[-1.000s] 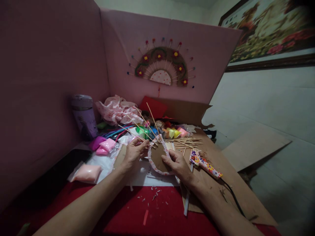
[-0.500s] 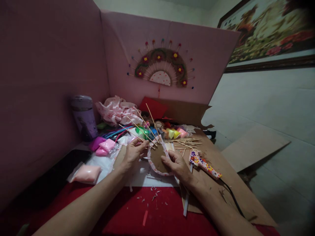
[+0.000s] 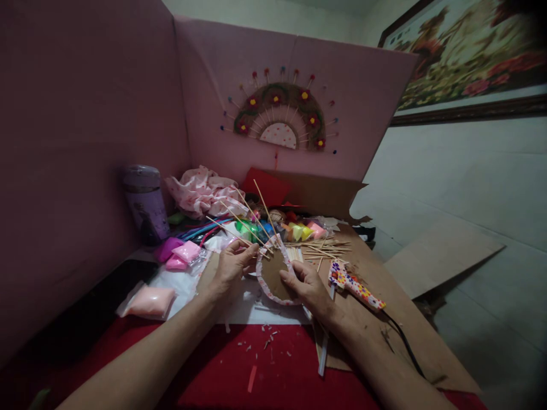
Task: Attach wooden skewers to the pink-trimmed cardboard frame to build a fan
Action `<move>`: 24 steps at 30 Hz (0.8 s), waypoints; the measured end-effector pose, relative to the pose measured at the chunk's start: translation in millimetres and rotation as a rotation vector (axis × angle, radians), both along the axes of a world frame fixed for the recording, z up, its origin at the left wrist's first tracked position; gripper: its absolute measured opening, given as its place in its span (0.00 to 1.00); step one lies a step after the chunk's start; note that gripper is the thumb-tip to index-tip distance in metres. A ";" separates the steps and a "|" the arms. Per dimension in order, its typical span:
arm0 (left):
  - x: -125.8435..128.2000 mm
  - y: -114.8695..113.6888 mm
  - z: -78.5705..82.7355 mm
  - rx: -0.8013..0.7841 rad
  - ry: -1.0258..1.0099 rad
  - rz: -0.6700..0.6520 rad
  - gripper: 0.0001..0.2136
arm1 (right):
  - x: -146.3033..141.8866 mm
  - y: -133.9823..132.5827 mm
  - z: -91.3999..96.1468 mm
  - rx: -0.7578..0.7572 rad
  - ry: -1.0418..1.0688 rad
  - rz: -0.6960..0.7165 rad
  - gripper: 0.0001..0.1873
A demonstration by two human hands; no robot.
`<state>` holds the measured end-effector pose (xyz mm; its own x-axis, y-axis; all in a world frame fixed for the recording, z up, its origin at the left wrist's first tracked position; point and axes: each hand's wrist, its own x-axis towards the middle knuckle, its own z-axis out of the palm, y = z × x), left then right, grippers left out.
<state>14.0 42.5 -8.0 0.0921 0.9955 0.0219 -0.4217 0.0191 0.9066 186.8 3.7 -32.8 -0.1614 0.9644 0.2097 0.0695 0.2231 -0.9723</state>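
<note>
A brown cardboard half-disc (image 3: 273, 274) with a white patterned rim is held up between both hands over the table. Several thin wooden sticks (image 3: 252, 219) fan out from its upper left edge. My left hand (image 3: 231, 267) pinches one of those sticks at the rim with thumb and fingertips. My right hand (image 3: 308, 287) grips the disc's right side, fingers curled onto its face. A flower-patterned glue gun (image 3: 352, 285) lies just right of my right hand, its black cord trailing toward me.
A loose pile of sticks (image 3: 322, 249) and coloured clay packets (image 3: 299, 229) lie behind the disc. Pink clay bags (image 3: 149, 300), a purple tumbler (image 3: 146, 202) and pink cloth (image 3: 200, 191) sit left. A finished fan (image 3: 280, 117) hangs on the pink board.
Hardly anything differs: both hands and the disc have shifted a few pixels left and up, with the same grip.
</note>
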 end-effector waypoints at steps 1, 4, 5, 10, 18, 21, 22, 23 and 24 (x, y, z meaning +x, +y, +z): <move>0.1 -0.3 0.4 -0.001 -0.002 0.005 0.16 | -0.1 0.1 0.2 0.003 -0.007 -0.002 0.15; 0.3 -1.9 2.1 0.000 0.000 0.011 0.16 | -0.7 0.3 0.2 0.011 -0.020 -0.006 0.15; 0.3 -2.4 2.5 0.002 0.003 0.008 0.16 | -0.8 0.4 0.2 0.011 -0.022 -0.006 0.15; -0.3 -2.0 1.5 0.014 0.010 -0.007 0.15 | -0.9 -0.2 1.7 0.017 -0.017 -0.007 0.15; -0.7 0.7 -0.9 -0.004 0.008 -0.006 0.16 | -1.6 -1.4 2.4 0.025 -0.026 -0.010 0.14; -0.5 0.3 -0.6 -0.004 0.007 -0.003 0.16 | -1.2 -0.7 0.8 0.011 -0.021 -0.006 0.15; -0.4 0.1 -0.4 -0.005 0.007 -0.001 0.16 | -1.0 -0.6 0.5 0.009 -0.022 -0.006 0.15; -0.3 -0.1 -0.1 -0.007 0.006 0.002 0.16 | -0.8 -0.6 0.4 0.011 -0.026 -0.008 0.15; -0.2 -0.3 0.1 -0.009 0.004 0.003 0.16 | -0.7 -0.6 0.4 0.013 -0.031 -0.011 0.15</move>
<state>13.8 42.2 -7.9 0.0895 0.9959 0.0123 -0.4178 0.0263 0.9081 186.1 3.1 -32.4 -0.1579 0.9632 0.2176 0.1021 0.2351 -0.9666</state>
